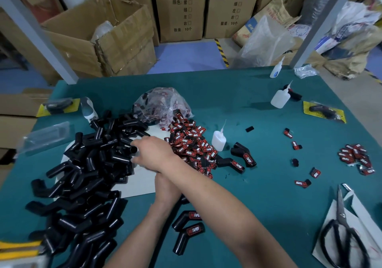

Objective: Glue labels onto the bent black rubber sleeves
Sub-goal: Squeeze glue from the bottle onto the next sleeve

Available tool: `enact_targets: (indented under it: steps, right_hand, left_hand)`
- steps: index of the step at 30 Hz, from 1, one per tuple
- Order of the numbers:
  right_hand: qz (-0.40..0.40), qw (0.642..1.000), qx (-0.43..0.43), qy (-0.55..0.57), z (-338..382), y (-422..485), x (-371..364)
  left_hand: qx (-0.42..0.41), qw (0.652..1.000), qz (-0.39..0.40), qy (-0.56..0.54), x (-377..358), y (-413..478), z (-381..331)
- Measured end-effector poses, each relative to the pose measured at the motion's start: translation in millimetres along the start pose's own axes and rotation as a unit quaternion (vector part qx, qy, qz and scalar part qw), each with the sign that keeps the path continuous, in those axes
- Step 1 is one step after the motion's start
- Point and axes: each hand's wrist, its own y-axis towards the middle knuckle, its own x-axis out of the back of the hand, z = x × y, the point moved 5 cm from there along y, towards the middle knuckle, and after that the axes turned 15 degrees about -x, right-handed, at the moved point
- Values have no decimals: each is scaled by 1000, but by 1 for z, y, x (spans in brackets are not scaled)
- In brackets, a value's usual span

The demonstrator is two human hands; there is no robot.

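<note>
— Dozens of bent black sleeves [82, 174] are piled left of centre; one sleeve [124, 151] at the pile's edge is pinched by the right hand [155, 152].
— And the left hand [166, 187]?
— Covered by the right forearm; its grip cannot be told. Labels [192, 143] are heaped at centre.

The left hand [166, 187] is largely covered by the right forearm [206, 193], and the fingertips of the right hand [154, 154] are lost among the pile of black sleeves [88, 174], so neither grip can be told, while the scissors [341, 232] are cut off by the lower edge.
</note>
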Motion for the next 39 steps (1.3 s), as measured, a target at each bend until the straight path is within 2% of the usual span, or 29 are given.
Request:
enact_targets:
  steps: [2, 3, 5, 7, 8, 10, 12, 13, 14, 18, 20, 23, 25, 27, 29, 31, 33, 35, 37, 39]
  right_hand:
    - [-1, 999, 10, -45, 6, 5, -4]
    - [-10, 998, 22, -54, 8, 4, -4]
    - [-41, 998, 36, -40, 3, -5, 2]
    - [-104, 994, 42, -6, -15, -20, 14]
    - [-133, 990, 33, 36, -29, -29, 21]
    - [-148, 973, -20, 178, -66, -49, 28]
    - [-112, 916, -98, 371, -101, -72, 25]
    - [-109, 891, -106, 427, -112, -83, 20]
    - [-129, 885, -92, 437, -119, -93, 18]
    - [-247, 914, 53, 318, -124, -123, 4]
    - [-300, 912, 85, 265, -128, -128, -1]
    - [-328, 905, 110, 247, -143, -129, 8]
    - [-380, 885, 69, 261, -158, -131, 18]
    - [-437, 840, -36, 319, -175, -130, 25]
    - [-442, 814, -138, 351, -189, -124, 26]
    - [-389, 844, -200, 311, -199, -111, 24]
    - [-374, 881, -238, 164, -206, -106, 23]
    - [-401, 883, -240, 48, -206, -106, 27]
    - [-422, 877, -226, 42, -203, -107, 32]
    - [-425, 879, -179, 123, -199, -109, 31]
  left_hand:
    - [15, 999, 18, -36, -6, -8, 3]
    - [50, 998, 17, -35, -8, -11, 10]
    - [77, 997, -26, 3, -4, -15, 13]
    - [8, 997, -73, 11, 5, -10, 1]
    - [-13, 997, -80, 1, 7, -7, -2]
    - [6, 989, -115, -95, 9, -3, -2]
    - [18, 961, -174, -216, 13, -7, 0]
    - [11, 947, -200, -251, 14, -8, -2]
    - [-3, 939, -215, -269, 17, -9, -6]
    - [-10, 934, -215, -287, 18, -9, -10]
    - [-26, 936, -188, -297, 16, -6, -16]
    - [-41, 929, -172, -326, 15, -4, -20]
    - [-24, 923, -173, -342, 14, -5, -19]
    - [0, 926, -172, -335, 12, -7, -15]
    - [6, 928, -161, -336, 10, -7, -15]
    - [4, 926, -150, -346, 7, -7, -15]
    - [4, 923, -157, -352, 7, -6, -12]
    - [-1, 920, -161, -358, 7, -6, -10]
    - [-3, 921, -157, -358, 6, -5, -10]
    - [-6, 922, -152, -355, 6, -5, -11]
